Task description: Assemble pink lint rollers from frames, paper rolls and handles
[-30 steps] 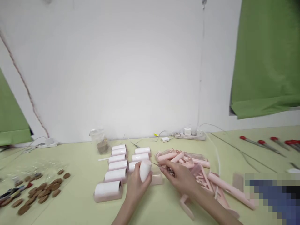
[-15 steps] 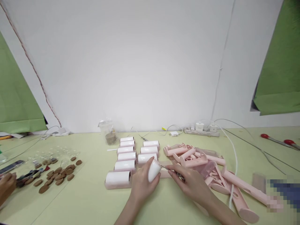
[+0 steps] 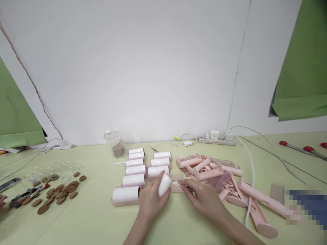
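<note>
My left hand is wrapped round a glossy white roll, tilted with its end toward my right hand. In the fingers of my right hand is a slim metal tool; its thin tip touches or nearly touches the rim of the roll. The tool's handle is mostly hidden by my fingers. Left of my hands, white rolls lie in two columns, several with pinkish clear covers round them. A pale pink part lies behind the tool.
Pink plastic holders are heaped at right, crossed by a white cable. A power strip and a plastic bag stand by the wall. Brown discs lie at left, near another person's hand. Red-tipped tools lie far right.
The view has shifted slightly, so things appear a little further left. Both my hands keep their grip on the roll and the metal tool. The other person's hand has drawn back leftward.
</note>
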Motion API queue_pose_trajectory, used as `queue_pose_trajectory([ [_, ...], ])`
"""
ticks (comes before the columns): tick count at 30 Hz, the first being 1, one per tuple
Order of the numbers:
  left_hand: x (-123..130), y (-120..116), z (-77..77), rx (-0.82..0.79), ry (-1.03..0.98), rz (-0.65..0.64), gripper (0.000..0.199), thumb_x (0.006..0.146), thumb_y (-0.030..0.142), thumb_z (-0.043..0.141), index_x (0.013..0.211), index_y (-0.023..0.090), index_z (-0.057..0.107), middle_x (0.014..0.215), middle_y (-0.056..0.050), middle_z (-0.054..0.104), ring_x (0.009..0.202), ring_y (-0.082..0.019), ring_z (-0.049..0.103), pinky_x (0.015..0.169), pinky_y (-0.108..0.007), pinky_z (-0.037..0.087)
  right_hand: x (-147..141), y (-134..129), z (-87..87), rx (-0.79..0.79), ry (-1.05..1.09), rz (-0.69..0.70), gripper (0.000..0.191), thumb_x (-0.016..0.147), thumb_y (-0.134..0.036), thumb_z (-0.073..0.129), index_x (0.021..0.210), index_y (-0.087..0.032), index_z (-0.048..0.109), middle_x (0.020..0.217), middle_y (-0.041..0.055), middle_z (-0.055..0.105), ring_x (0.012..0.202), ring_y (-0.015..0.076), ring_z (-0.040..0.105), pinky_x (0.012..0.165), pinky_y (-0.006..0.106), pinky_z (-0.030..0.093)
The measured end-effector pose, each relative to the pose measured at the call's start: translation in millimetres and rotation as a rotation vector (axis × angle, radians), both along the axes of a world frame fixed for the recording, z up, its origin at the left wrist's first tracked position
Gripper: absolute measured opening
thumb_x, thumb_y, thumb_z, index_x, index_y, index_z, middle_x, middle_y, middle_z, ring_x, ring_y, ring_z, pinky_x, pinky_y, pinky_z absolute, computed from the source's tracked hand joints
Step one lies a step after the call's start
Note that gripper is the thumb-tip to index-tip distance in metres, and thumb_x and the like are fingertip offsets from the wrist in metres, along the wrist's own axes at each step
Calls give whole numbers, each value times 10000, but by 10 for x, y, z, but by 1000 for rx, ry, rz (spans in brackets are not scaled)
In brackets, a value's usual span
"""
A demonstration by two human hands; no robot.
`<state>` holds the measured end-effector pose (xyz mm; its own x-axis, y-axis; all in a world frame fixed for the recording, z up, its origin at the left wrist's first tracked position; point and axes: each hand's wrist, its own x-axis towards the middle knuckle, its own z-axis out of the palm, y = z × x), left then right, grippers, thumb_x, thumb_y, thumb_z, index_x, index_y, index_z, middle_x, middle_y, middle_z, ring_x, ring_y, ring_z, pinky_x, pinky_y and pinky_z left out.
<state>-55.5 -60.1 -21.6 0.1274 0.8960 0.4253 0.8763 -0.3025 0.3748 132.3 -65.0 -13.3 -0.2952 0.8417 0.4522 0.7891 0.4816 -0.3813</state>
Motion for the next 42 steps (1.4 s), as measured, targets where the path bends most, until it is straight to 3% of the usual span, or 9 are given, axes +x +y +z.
queue_pose_trajectory([
  [6, -15, -32, 112, -60, -68, 22, 530, 755, 366, 481, 1265, 313, 346, 965, -10, 659, 833, -220, 611, 686, -271, 440, 4, 41, -6, -63, 71, -45, 282, 855, -334, 352, 939, -264, 612, 893, -1, 684, 777, 204, 638, 598, 281, 460],
  [10, -8, -30, 76, -41, -51, 6, 528, 757, 368, 469, 1267, 298, 350, 982, -20, 653, 840, -228, 608, 677, -285, 445, -28, -35, 65, -38, 138, 28, 293, 862, -348, 338, 968, -272, 601, 936, 0, 673, 821, 193, 623, 656, 282, 464],
  [15, -4, -34, 45, -48, -18, -4, 523, 759, 363, 454, 1266, 268, 363, 956, -48, 658, 851, -234, 607, 685, -296, 449, -41, -74, 75, -43, 115, 47, 302, 863, -320, 323, 956, -260, 604, 891, 17, 679, 744, 189, 629, 635, 278, 458],
  [26, -11, -42, 62, -127, 108, 15, 510, 742, 339, 460, 1243, 264, 405, 886, -59, 681, 790, -262, 623, 633, -298, 438, -52, -68, 29, -66, -4, -21, 261, 854, -291, 340, 812, -242, 593, 679, -9, 663, 593, 169, 611, 489, 221, 342],
  [33, 11, -65, 104, -136, 98, -16, 509, 747, 371, 473, 1243, 286, 398, 884, -46, 683, 801, -258, 625, 651, -297, 435, 76, 54, 37, -64, -27, -129, 250, 850, -291, 345, 865, -239, 590, 741, 19, 674, 679, 214, 629, 519, 248, 372],
  [37, 9, -40, 122, -105, -8, -6, 510, 771, 398, 449, 1262, 305, 347, 1005, -34, 644, 881, -251, 602, 683, -302, 429, 187, 171, 68, -45, 176, -171, 251, 847, -337, 353, 927, -234, 567, 875, 39, 640, 792, 206, 604, 593, 274, 431],
  [42, -2, 26, 119, -90, -238, 40, 586, 743, 384, 490, 1270, 242, 277, 1026, -51, 607, 894, -239, 593, 684, -295, 433, 206, 208, 384, -15, 650, 43, 224, 798, -405, 448, 881, -206, 510, 825, 34, 583, 772, 164, 570, 657, 267, 466],
])
